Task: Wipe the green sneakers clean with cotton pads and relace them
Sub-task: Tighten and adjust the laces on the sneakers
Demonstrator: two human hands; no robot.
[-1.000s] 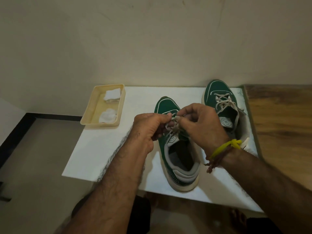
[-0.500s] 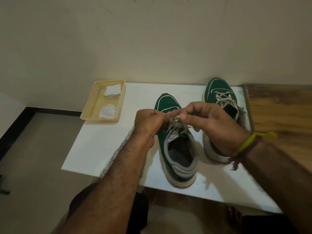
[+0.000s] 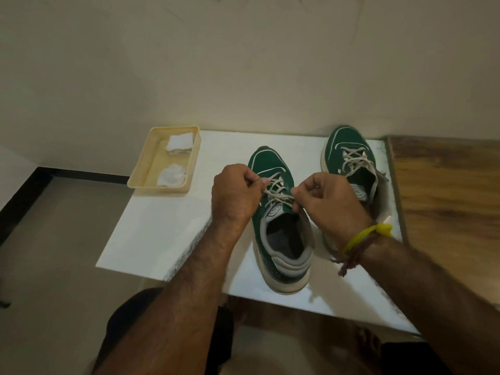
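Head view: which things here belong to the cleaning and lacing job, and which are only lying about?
Job:
near sneaker
its lace, pinched by left hand and right hand
far sneaker
cotton pads in tray

Lying about:
wooden surface

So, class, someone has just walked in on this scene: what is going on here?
A person is lacing the near green sneaker on a white table. The left hand and the right hand each pinch an end of its white lace and pull outward across the tongue. The far green sneaker stands beside it, already laced. Two white cotton pads lie untouched in a cream tray at the table's left corner.
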